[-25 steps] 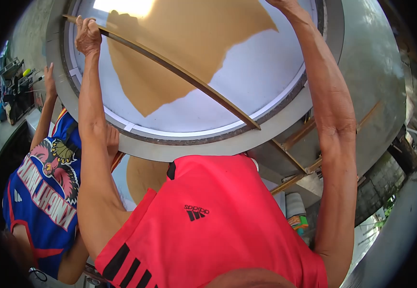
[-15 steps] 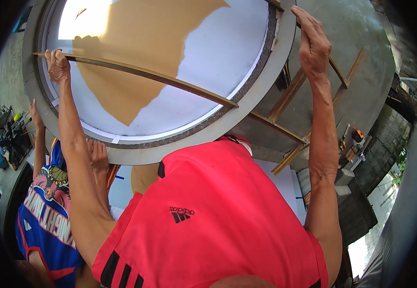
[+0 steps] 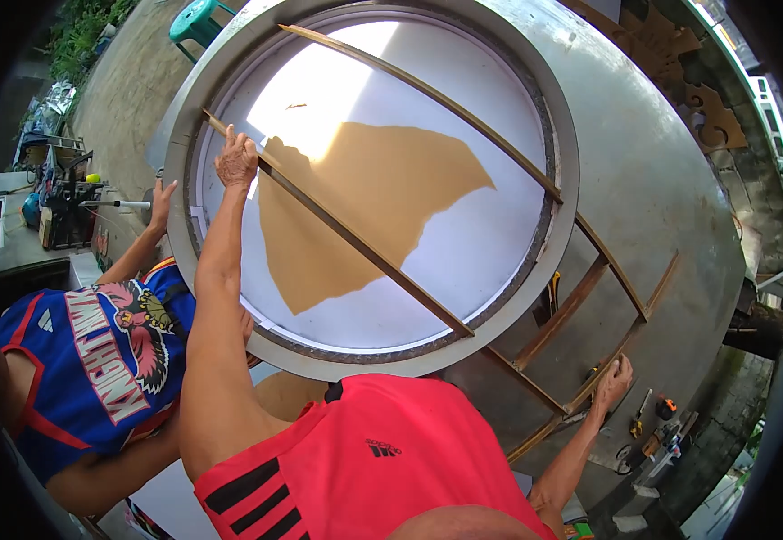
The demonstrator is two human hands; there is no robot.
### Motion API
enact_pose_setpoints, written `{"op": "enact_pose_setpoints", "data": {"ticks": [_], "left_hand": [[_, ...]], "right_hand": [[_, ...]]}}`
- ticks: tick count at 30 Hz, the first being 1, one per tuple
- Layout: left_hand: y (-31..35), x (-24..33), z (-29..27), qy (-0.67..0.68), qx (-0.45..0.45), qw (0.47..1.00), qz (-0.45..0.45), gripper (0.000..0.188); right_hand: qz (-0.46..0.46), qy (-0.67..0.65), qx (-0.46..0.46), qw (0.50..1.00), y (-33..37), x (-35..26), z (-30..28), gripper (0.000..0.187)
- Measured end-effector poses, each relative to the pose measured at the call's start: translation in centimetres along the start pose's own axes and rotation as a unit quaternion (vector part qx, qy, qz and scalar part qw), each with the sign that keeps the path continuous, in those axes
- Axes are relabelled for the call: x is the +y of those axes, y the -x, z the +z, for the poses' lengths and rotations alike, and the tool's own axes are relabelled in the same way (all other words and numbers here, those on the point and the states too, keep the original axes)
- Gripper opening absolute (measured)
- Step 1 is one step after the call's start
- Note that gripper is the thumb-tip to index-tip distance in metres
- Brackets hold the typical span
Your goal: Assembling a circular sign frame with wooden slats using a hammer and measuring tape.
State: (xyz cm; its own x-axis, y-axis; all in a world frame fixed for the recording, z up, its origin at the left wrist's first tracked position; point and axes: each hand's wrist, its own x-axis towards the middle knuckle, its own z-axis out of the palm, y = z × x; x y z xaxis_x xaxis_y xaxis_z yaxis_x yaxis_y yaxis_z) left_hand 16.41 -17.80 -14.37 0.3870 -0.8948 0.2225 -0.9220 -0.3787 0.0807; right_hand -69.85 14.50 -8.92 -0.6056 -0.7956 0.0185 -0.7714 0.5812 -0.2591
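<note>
Open grey surface (image 3: 652, 171) beyond edge of ring (image 3: 565, 148)

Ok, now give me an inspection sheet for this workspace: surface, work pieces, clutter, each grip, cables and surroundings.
Surface: smooth grey surface at the right, shiny in patches.
Work pieces: grey ring around a white panel with a tan patch; upper bar and lower bar cross it; brown bar framework shows beyond the ring.
Clutter: orange-and-black tape measure at lower right; brown cut-out sheets at upper right.
Left grip: closed around the lower bar, near its upper-left end.
Right grip: at the framework's outer bar; contact unclear.
Cables: none clearly made out.
Surroundings: co-worker in a blue jersey at left; turquoise stool at upper left.
</note>
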Motion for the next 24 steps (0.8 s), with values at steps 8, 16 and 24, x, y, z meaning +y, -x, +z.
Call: {"op": "enact_pose_setpoints", "data": {"ticks": [8,16,24], "left_hand": [[-0.3,-0.4,-0.4,-0.031,0.000,0.998,0.047,0.037],[-1.6,-2.3,0.8,-0.045,-0.025,0.995,0.082,0.039],[-6.0,-6.2,4.2,-0.013,-0.072,0.992,0.101,0.052]], "right_hand": [[0.012,-0.053,-0.034,0.998,1.8,3.1,-0.5,0.038],[0.107,-0.057,-0.075,0.990,3.6,4.0,-2.2,0.037],[0.252,-0.058,-0.003,0.966,9.8,9.6,-3.9,0.033]]}}
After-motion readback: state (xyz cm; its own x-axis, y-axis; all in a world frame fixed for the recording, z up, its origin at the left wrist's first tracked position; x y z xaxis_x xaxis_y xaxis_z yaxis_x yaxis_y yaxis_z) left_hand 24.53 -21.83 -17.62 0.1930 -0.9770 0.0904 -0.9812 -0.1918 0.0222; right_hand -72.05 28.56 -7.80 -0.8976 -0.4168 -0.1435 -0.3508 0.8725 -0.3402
